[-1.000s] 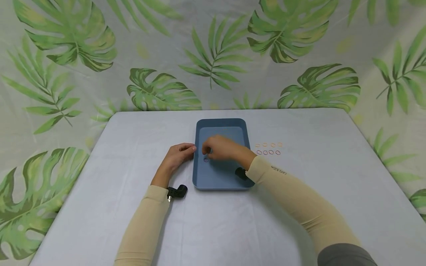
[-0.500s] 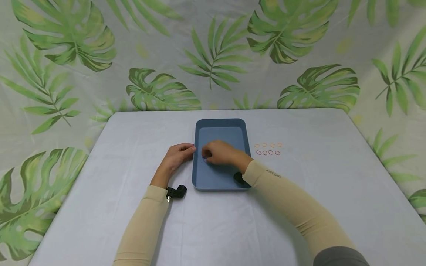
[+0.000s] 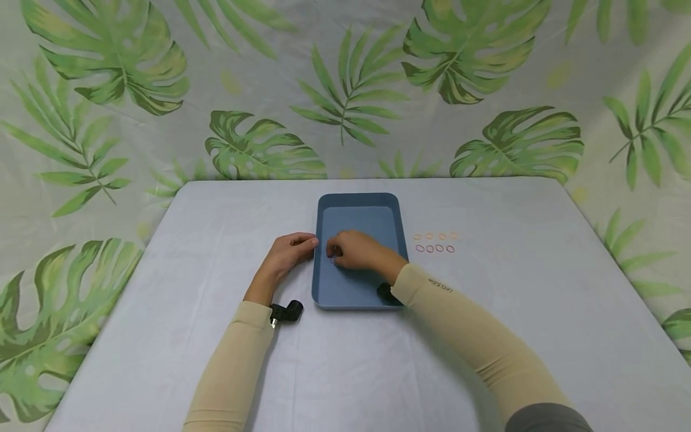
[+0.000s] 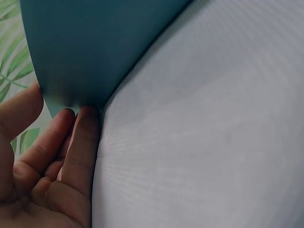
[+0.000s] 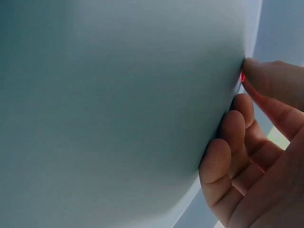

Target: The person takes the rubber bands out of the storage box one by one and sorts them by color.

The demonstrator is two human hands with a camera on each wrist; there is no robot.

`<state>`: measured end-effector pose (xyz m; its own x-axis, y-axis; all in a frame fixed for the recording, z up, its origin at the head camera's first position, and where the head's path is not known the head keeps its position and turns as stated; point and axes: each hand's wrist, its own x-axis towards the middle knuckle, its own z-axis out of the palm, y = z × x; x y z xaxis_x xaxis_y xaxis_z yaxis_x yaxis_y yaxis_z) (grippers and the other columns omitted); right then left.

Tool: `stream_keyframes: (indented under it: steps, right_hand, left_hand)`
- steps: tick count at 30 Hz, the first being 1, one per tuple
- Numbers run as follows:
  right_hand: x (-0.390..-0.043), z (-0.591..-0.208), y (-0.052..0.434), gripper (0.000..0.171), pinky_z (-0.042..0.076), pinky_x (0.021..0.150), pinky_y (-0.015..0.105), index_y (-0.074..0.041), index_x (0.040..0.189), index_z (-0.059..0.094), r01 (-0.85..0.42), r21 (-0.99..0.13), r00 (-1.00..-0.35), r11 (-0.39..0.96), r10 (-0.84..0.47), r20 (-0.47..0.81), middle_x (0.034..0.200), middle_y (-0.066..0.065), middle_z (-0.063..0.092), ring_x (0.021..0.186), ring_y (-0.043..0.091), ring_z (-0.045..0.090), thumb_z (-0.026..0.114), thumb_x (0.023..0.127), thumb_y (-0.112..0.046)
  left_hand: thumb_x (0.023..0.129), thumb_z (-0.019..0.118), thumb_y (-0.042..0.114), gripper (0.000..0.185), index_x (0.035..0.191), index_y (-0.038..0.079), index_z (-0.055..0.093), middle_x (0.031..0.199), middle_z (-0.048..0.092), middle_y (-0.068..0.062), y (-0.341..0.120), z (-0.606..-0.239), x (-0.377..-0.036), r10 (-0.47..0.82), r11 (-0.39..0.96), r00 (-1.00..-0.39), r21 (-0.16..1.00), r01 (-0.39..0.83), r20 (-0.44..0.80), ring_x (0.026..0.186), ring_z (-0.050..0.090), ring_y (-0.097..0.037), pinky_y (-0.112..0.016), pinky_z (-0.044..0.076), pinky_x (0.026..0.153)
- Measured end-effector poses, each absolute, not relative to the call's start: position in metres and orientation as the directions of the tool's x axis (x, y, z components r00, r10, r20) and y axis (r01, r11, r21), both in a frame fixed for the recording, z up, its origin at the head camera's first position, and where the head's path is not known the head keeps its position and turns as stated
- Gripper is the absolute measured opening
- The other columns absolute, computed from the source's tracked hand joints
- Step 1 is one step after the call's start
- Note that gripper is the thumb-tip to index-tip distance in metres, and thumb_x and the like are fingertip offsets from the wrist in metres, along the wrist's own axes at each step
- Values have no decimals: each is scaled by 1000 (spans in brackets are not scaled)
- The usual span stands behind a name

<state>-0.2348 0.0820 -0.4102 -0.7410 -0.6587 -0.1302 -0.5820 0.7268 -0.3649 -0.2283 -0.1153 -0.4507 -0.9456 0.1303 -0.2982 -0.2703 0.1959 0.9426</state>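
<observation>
At centre frame, the right hand (image 3: 358,249) pinches a small red ring (image 5: 242,76) against the blue tray (image 3: 358,213); the left hand (image 3: 286,255) rests loose-fingered, grip empty, touching the tray's side.

This looks like a staged recording setup rather than a home or shop. A pale grey cloth-covered desk (image 3: 216,240) stands before a hung white backdrop printed with green tropical leaves (image 3: 345,90).
</observation>
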Motion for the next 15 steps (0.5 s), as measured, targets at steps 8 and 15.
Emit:
stream_keyframes:
  steps: [8, 15]
  right_hand:
    - [-235, -410, 82, 7, 51, 79, 34, -10, 96, 73, -572, -390, -745, 721, -656, -121, 94, 7, 69, 85, 18, 58, 70, 90, -12]
    - [-236, -411, 82, 8, 51, 79, 32, -11, 97, 73, -552, -398, -753, 733, -643, -140, 94, 6, 69, 85, 17, 58, 70, 90, -13]
  left_hand:
    - [96, 66, 23, 43, 132, 0, 61, 136, 61, -20, -115, -450, -228, 136, 183, -946, 946, -267, -294, 119, 64, -20, -32, 53, 103]
    - [96, 67, 22, 40, 130, 1, 63, 135, 63, -18, -114, -449, -227, 122, 175, -946, 945, -278, -301, 118, 63, -21, -34, 52, 104]
